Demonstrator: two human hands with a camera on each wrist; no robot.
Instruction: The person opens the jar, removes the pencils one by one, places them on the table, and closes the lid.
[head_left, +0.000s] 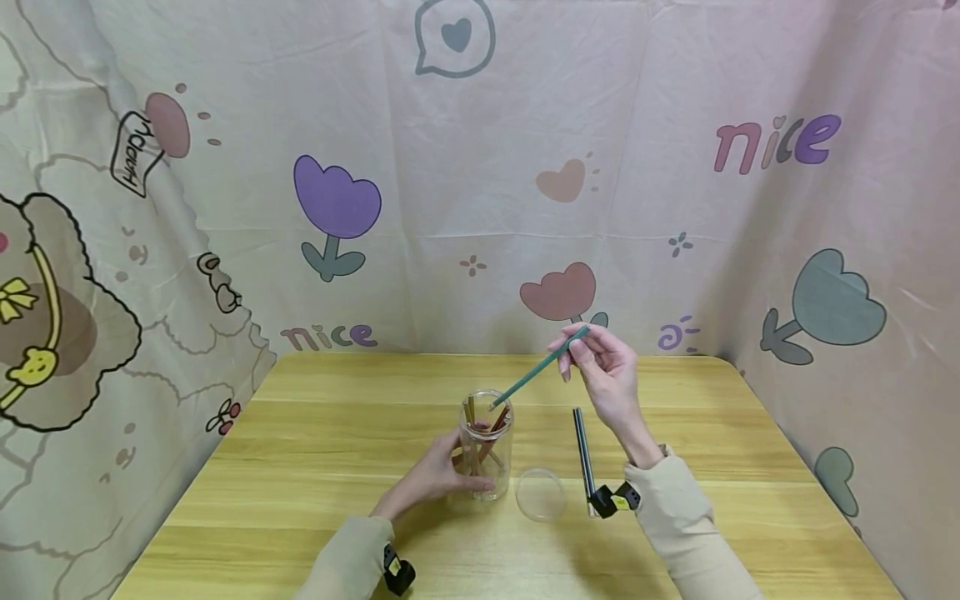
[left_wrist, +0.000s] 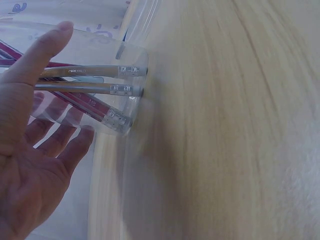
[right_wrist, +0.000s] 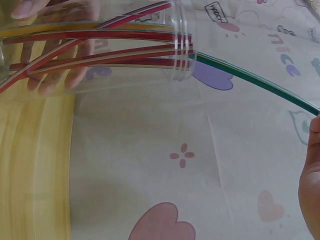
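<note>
A clear round jar (head_left: 501, 457) stands upright on the table, with my left hand (head_left: 437, 473) gripping its side, thumb in front. Inside lean several pencils, yellow ones (left_wrist: 82, 72) and red ones (left_wrist: 95, 104), their metal-banded ends at the jar's bottom. Above and to the right, my right hand (head_left: 611, 375) pinches a green pencil (head_left: 540, 368) near its upper end between thumb and fingers. The pencil slants down to the left, its lower end at the jar's mouth (right_wrist: 184, 42). In the right wrist view, only part of the right hand shows at the edge.
A round clear lid (head_left: 540, 495) lies flat on the table just right of the jar. Farther right, dark pencils (head_left: 583, 450) lie side by side, partly behind the right wrist's camera (head_left: 615, 500). A printed cloth (head_left: 450, 292) hangs behind the wooden table (head_left: 300, 467).
</note>
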